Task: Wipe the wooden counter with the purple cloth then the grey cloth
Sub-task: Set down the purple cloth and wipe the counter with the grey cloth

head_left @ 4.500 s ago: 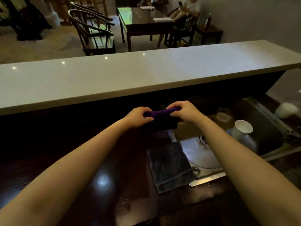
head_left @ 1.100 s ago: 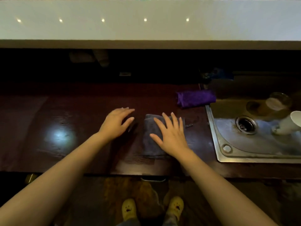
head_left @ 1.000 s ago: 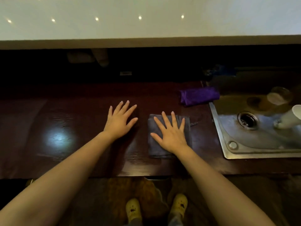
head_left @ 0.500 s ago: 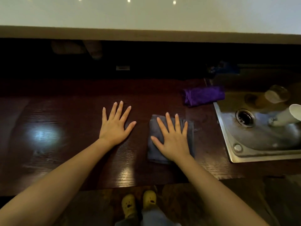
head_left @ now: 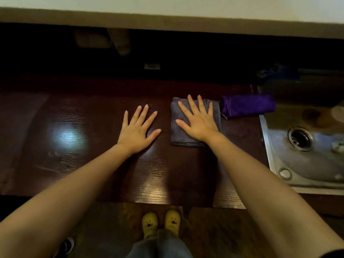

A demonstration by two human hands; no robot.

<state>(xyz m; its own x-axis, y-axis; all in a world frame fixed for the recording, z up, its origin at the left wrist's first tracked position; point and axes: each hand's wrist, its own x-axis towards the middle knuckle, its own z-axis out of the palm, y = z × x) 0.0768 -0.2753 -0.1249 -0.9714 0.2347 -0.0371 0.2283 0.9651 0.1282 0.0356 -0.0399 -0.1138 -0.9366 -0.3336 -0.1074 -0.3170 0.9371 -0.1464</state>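
Note:
The dark wooden counter [head_left: 74, 146] runs left to right in front of me. A folded grey cloth [head_left: 179, 139] lies flat at its middle. My right hand [head_left: 198, 123] presses down on it, palm flat and fingers spread. My left hand [head_left: 136, 133] rests flat on the bare wood just left of the cloth, fingers apart, holding nothing. The purple cloth [head_left: 247, 106] lies rolled up right of the grey cloth, almost touching its far right corner, beside the sink's back left corner.
A steel sink [head_left: 307, 164] with a drain [head_left: 300, 138] is set into the counter at the right. A raised pale bar top [head_left: 167, 4] overhangs the dark back of the counter. My feet in yellow shoes [head_left: 161, 223] stand on the floor below the front edge.
My right hand has pushed the grey cloth away from me towards the back, so it now lies close to the purple cloth. My left hand stays flat on the wood.

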